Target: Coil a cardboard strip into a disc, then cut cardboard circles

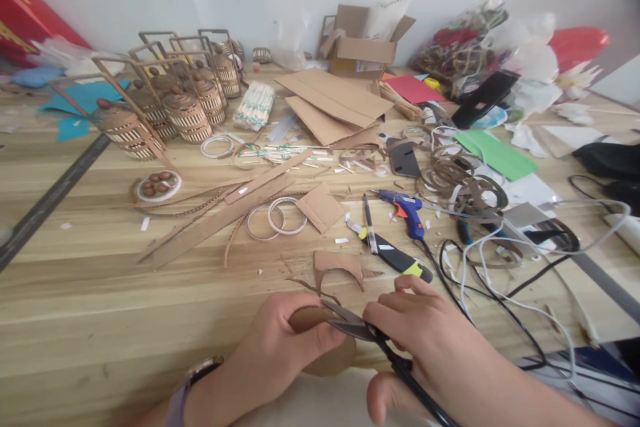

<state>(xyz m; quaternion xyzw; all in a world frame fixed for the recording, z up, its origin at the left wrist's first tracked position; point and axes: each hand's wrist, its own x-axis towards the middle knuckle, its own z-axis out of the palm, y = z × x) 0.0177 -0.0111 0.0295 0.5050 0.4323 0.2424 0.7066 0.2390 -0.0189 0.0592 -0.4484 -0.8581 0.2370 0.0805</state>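
My left hand [285, 340] pinches a rounded piece of brown cardboard [333, 355] near the table's front edge. In my right hand [425, 333] is a pair of black-handled scissors [355, 325], its blades parted at the cardboard's upper edge. A thin curled strip of cardboard [306, 285] stands off that edge. Just beyond lies a cardboard offcut [340, 267] with a curved notch. My fingers cover part of the cardboard piece, and my right hand hides part of the scissor handles.
Beyond my hands lie a utility knife [400, 258], a pen [369, 223] and a blue glue gun [407, 210]. Cables [493, 280] tangle at right. Small woven lanterns [186, 117] stand back left, near a bowl [159, 187] of brown beads. Tape rolls [287, 215] and cardboard sheets [335, 97] lie mid-table.
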